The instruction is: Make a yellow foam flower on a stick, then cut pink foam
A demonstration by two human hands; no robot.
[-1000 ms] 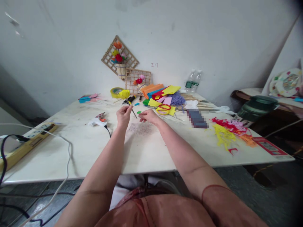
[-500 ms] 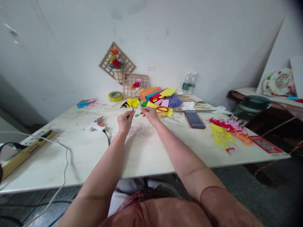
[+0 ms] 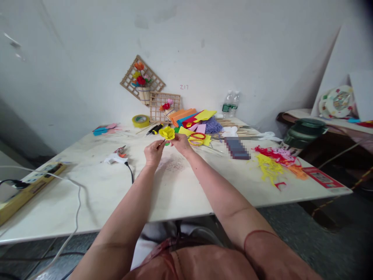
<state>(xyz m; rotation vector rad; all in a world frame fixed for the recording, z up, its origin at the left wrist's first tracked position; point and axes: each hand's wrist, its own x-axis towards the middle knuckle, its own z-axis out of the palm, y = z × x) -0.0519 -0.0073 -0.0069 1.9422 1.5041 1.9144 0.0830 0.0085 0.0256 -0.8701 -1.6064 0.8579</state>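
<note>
Already the yellow paper flower [image 3: 167, 133] has a formed, ruffled head, sitting just above centre of the frame on a thin stick [image 3: 161, 144]; judging by the green scrap [image 3: 167, 144] lying below it (perhaps a leaf), trimming seems left to do. The left hand [image 3: 153, 151] pinches the stick between closed fingertips. The right hand [image 3: 181, 142] has its fingers pressed together against the flower's right side.

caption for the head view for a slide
Both hands, left hand and right hand, hold a yellow paper flower over a cluttered table.
</note>
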